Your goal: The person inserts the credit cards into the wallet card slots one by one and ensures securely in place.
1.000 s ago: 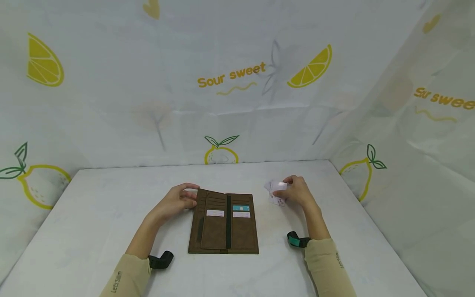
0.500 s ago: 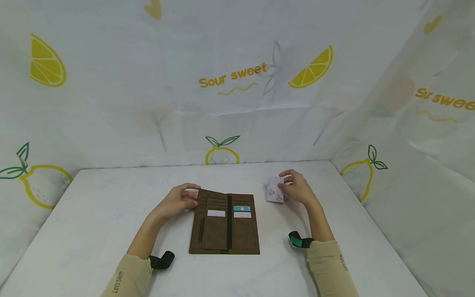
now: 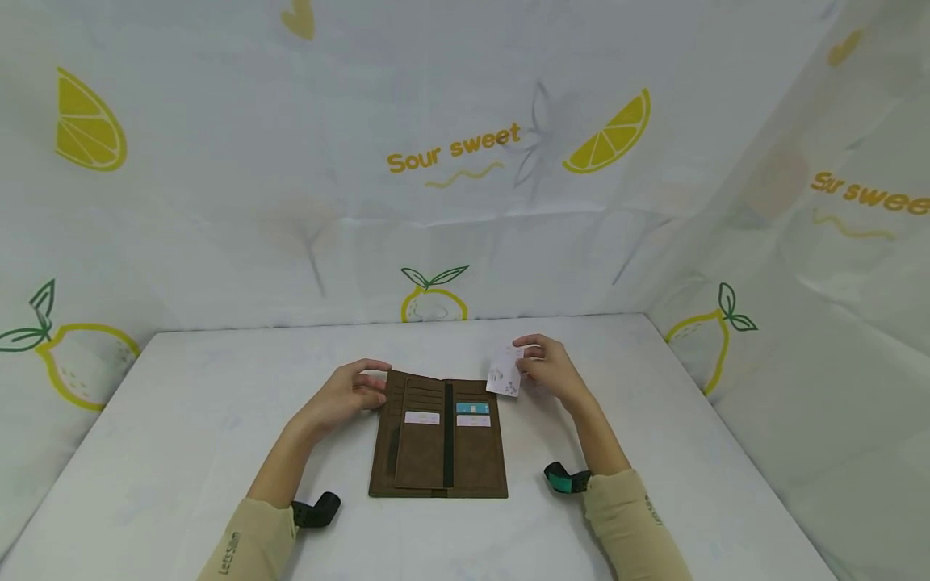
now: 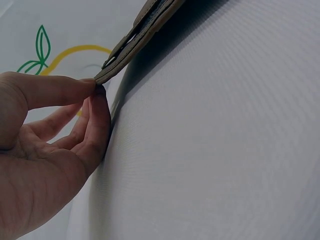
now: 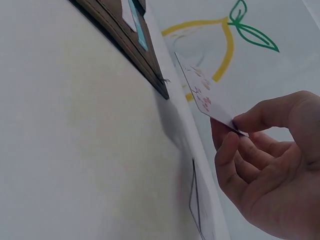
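An unfolded brown wallet [image 3: 475, 460] lies on the white table, its inside facing up. White cards [image 3: 421, 417] and a blue card [image 3: 472, 408] show in its slots. My left hand [image 3: 341, 399] pinches the upper left corner of the wallet between thumb and fingers. In the left wrist view that wallet edge [image 4: 130, 50] tilts up off the table. My right hand [image 3: 552, 371] pinches a white card with a pinkish print [image 3: 504, 371] by its right edge. The card is held tilted and overlaps the wallet's upper right corner in the head view.
A pale flat card-like piece [image 5: 196, 207] rests on the table below my right hand in the right wrist view. White cloth with printed lemons [image 3: 433, 305] hangs behind the table and along the right side.
My right hand has picked the printed card up from the spot right of the wallet and carried it left to the wallet's upper right corner. The left hand keeps its place.
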Motion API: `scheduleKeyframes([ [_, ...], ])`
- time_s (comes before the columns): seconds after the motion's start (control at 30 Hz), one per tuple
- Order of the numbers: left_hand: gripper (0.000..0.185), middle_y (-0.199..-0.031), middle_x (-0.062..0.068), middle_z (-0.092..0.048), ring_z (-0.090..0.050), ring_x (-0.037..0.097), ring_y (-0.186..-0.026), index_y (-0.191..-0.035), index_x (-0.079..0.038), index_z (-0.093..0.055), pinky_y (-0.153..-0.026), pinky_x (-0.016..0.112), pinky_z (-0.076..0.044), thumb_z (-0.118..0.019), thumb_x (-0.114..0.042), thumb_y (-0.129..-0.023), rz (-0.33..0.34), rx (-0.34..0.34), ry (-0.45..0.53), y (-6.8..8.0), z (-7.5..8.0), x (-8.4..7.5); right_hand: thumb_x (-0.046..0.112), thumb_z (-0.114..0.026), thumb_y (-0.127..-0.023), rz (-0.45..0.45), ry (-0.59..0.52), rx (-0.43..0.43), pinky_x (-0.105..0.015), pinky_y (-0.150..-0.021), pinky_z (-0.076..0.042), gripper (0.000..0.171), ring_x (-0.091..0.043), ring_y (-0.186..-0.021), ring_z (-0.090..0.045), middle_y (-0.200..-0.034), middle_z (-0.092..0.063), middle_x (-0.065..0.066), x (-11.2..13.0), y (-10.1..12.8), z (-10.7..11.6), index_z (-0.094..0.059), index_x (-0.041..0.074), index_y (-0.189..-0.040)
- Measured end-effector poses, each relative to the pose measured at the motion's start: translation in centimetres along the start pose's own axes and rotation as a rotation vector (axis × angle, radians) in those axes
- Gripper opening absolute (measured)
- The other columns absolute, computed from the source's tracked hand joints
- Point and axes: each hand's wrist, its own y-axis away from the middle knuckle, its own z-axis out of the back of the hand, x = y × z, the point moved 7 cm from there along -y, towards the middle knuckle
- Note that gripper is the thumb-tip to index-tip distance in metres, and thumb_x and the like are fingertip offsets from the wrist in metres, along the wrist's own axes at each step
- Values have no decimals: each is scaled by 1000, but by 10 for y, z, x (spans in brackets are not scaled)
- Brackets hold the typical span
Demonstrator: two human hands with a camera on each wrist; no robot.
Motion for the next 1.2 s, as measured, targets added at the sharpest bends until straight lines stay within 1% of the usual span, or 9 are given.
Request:
scheduleKeyframes([
  [0.2,54,-130,21,-70,-67,18,-104,-151,-5,-56,-92,31,-52,-70,-6,-99,-4,3,4,1,0,0,-2,-62,-99,34,-59,-7,-25,-72,-57,40,-18,-87,-65,-105,-68,-15,5,-3,-20,-63,-4,-138],
  [0.43,55,-131,21,-70,-67,18,-105,-152,-6,-56,-90,32,-52,-71,-6,-99,3,1,9,1,0,0,-3,-63,-99,72,-102,-11,-27,-73,-59,38,-12,-80,-68,-104,-70,-15,13,-2,-36,-63,-5,-137],
  [0.57,56,-132,20,-69,-68,20,-107,-152,-7,-56,-90,32,-53,-72,-7,-99,13,-3,5,0,0,1,-3,-63,-100,86,-120,-2,-28,-74,-60,37,-10,-80,-69,-103,-70,-15,16,-1,-45,-63,-6,-136],
  [0.77,55,-133,20,-69,-68,21,-109,-152,-8,-56,-90,32,-52,-72,-8,-99,23,-5,2,0,0,1,-3,-63,-99,116,-118,10,-29,-74,-61,37,-12,-78,-69,-106,-72,-21,24,3,-56,-63,-6,-135],
  [0.97,55,-131,20,-69,-68,20,-107,-151,-7,-57,-89,32,-53,-72,-7,-99,17,-7,2,0,1,1,-4,-61,-99,130,-131,33,-30,-76,-63,37,-15,-76,-70,-111,-71,-23,30,7,-66,-62,-5,-136],
  [1.1,55,-130,20,-69,-67,20,-106,-152,-6,-56,-89,32,-52,-72,-6,-99,12,-5,4,-1,1,1,-5,-61,-99,129,-167,59,-33,-79,-66,38,-20,-80,-74,-111,-71,-23,32,9,-71,-62,-6,-136],
  [1.2,55,-131,20,-69,-67,20,-107,-152,-6,-56,-89,32,-52,-72,-6,-99,10,-4,4,-1,0,2,-7,-61,-98,128,-187,78,-35,-81,-67,38,-21,-81,-76,-109,-69,-21,32,9,-75,-61,-6,-136],
])
